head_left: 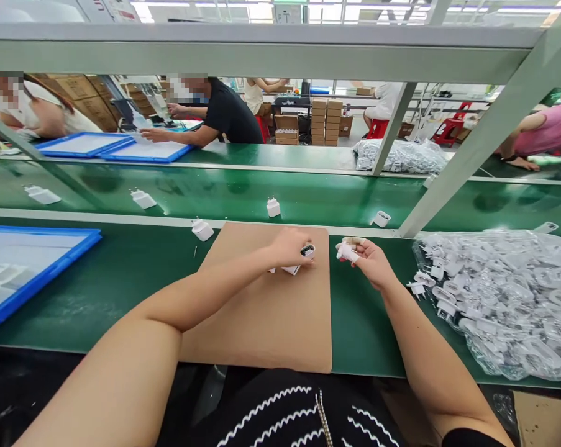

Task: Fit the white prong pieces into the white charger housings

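My left hand [290, 246] is closed over the cardboard sheet [261, 316], gripping a white charger housing [309, 251] whose dark open end faces me. Another white piece [291, 270] shows beneath that hand; whether it is held or lies on the cardboard, I cannot tell. Just right of the sheet, my right hand [371, 261] pinches a small white plug part [348, 251] between thumb and fingers. Its exact shape is partly covered by the fingertips. The two hands are a short way apart.
A large clear bag of white plug parts [517, 304] lies at the right. A blue-rimmed tray [42, 298] stands at left. Chargers lie along the green belt [215, 192] beyond, and one charger [202, 229] sits near the sheet. A slanted metal post [466, 143] rises at right. Co-workers sit opposite.
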